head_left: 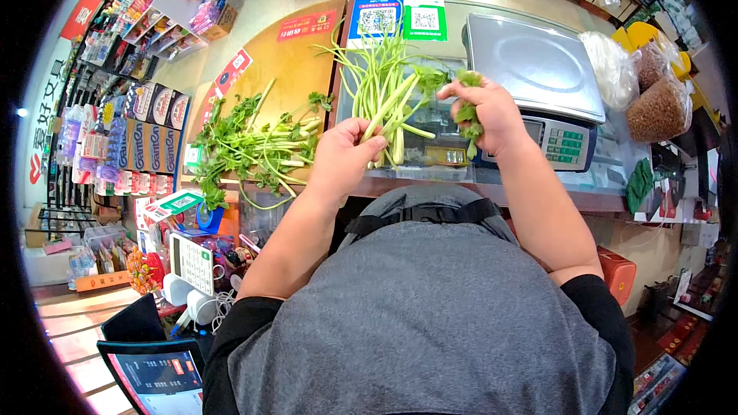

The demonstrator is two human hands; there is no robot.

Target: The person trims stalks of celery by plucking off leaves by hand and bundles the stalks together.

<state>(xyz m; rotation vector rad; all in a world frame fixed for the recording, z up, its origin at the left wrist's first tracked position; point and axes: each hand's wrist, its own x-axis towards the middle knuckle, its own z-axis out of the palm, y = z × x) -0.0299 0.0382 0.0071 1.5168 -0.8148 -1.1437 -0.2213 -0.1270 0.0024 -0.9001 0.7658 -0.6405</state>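
Observation:
My left hand (344,160) pinches the lower end of a celery stalk (393,104) above the glass counter. The stalk slants up to the right, toward leaves beside my other hand. My right hand (493,117) is closed around green celery leaves (467,115), which stick out above and below the fingers. Beneath and behind my left hand, thin, mostly bare celery stalks (373,69) lie heaped on the glass. To the left, a pile of leafy celery (250,146) spreads over the wooden counter section (296,61), with a loose leaf sprig (320,101) near its right side.
A digital scale (530,61) stands close to my right hand, with plastic bags (653,100) beyond it. Two QR-code cards (401,18) lie at the counter's far side. At lower left are a calculator (192,261) and a screen (157,376). Stocked shelves (157,127) stand left.

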